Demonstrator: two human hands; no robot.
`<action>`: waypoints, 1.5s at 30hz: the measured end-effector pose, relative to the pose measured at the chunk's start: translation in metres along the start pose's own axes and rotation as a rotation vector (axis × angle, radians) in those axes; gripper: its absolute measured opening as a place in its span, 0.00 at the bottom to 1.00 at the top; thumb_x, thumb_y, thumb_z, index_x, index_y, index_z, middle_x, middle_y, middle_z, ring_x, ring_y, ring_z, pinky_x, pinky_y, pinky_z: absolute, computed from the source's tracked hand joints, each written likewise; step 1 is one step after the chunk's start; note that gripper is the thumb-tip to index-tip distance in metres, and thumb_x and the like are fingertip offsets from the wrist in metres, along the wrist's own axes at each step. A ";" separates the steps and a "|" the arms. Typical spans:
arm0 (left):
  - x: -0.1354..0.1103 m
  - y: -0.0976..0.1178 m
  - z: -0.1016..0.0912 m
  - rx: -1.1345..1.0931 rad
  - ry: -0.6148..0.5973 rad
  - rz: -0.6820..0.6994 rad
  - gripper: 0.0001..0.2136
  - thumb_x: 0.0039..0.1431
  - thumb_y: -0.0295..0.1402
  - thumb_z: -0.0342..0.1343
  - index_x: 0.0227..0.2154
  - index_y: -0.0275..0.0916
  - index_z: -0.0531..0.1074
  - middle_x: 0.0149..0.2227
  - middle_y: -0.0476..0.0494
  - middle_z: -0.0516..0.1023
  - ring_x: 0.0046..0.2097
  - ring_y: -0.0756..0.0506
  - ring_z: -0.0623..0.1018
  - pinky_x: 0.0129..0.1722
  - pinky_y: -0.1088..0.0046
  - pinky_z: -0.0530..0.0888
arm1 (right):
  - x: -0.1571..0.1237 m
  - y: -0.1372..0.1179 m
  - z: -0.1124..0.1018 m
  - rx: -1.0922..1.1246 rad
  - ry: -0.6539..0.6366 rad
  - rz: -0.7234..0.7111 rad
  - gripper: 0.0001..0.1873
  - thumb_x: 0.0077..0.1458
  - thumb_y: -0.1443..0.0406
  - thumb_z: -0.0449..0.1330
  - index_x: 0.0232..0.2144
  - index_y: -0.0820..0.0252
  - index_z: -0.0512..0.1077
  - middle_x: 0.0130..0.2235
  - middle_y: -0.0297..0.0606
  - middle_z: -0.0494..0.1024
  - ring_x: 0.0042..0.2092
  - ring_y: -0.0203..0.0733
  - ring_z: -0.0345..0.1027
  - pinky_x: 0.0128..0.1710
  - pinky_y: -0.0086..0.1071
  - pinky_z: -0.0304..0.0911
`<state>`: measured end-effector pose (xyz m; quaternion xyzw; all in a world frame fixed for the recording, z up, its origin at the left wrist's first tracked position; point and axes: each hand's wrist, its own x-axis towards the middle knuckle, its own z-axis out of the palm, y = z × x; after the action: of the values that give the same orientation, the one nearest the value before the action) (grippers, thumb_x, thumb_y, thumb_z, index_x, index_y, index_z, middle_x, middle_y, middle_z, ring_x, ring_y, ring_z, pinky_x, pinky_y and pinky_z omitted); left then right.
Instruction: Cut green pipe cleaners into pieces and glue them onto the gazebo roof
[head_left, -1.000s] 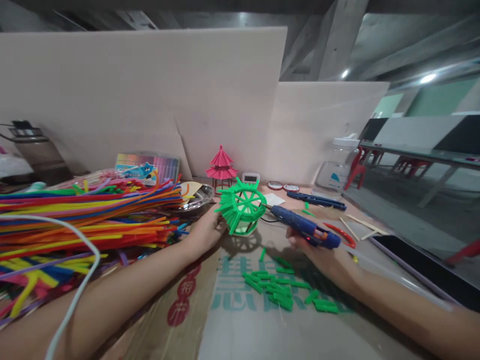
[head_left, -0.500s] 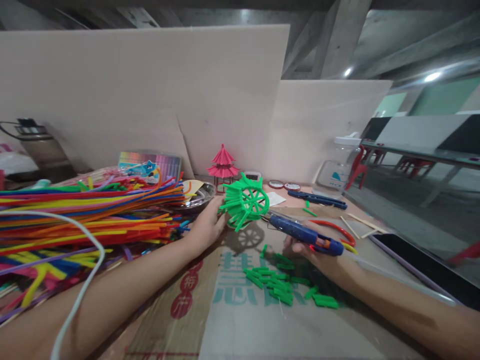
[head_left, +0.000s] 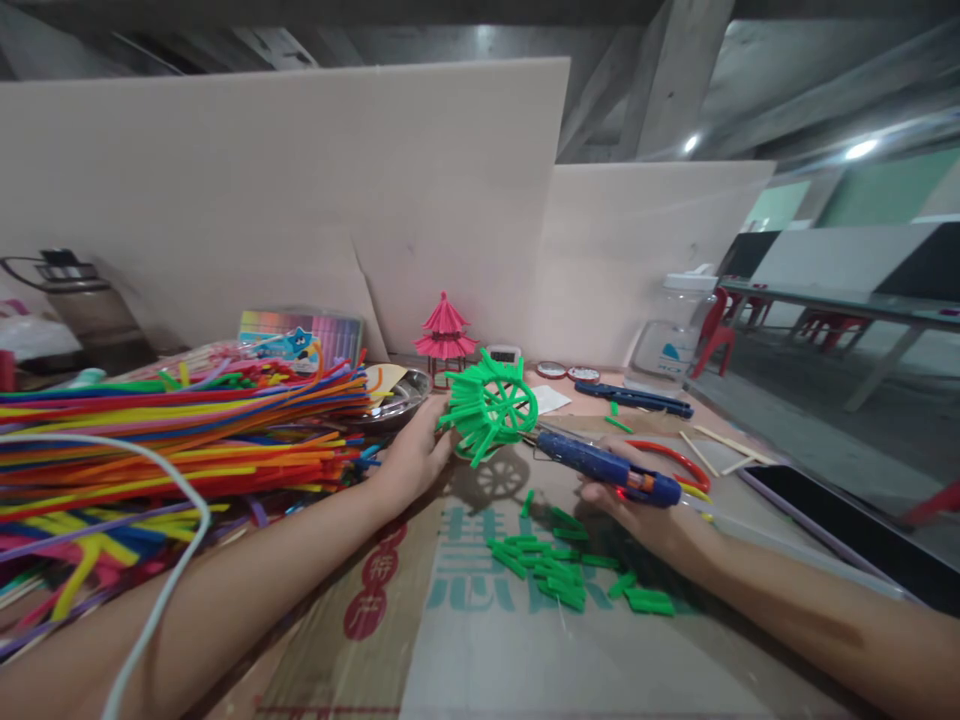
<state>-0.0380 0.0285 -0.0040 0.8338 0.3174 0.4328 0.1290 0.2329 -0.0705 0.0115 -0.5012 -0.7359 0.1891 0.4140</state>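
My left hand holds a green pipe-cleaner piece, a spoked ring with strips fanning out around it; my fingers behind it are partly hidden. My right hand is closed round a blue hot glue gun with a small red light lit. The gun's nozzle points left and reaches the right rim of the green piece; whether it touches I cannot tell. Below both hands, several short green pipe-cleaner pieces lie on a printed board.
Bundles of coloured pipe cleaners and a white cable fill the left. Behind stand a pink pagoda model, a metal bowl and a clear bottle. Right lie red-handled pliers, a blue tool and a phone.
The view has shifted very slightly. My right hand and the glue gun tilt a little differently; both hands keep their holds, and the green piece stays almost in place.
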 end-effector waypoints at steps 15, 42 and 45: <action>0.000 -0.002 0.000 -0.014 0.016 0.014 0.15 0.63 0.33 0.50 0.51 0.38 0.69 0.53 0.37 0.71 0.57 0.40 0.68 0.60 0.58 0.62 | 0.000 -0.003 -0.001 -0.023 0.029 -0.022 0.17 0.50 0.49 0.58 0.24 0.54 0.62 0.21 0.32 0.68 0.23 0.41 0.64 0.22 0.32 0.61; -0.001 -0.008 0.002 -0.025 0.008 -0.012 0.17 0.63 0.34 0.51 0.53 0.38 0.66 0.53 0.37 0.71 0.57 0.40 0.68 0.61 0.59 0.60 | 0.003 -0.008 0.000 -0.056 0.037 -0.008 0.18 0.50 0.49 0.57 0.22 0.54 0.61 0.19 0.32 0.69 0.22 0.39 0.64 0.20 0.32 0.61; -0.001 -0.010 0.002 -0.033 0.012 -0.018 0.18 0.62 0.34 0.51 0.54 0.38 0.65 0.54 0.36 0.70 0.57 0.40 0.68 0.61 0.59 0.61 | 0.002 -0.009 0.001 -0.045 0.026 0.022 0.19 0.49 0.49 0.57 0.22 0.54 0.60 0.19 0.32 0.69 0.22 0.39 0.64 0.20 0.31 0.61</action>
<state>-0.0407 0.0354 -0.0109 0.8260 0.3187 0.4420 0.1445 0.2266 -0.0721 0.0181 -0.5211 -0.7289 0.1704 0.4100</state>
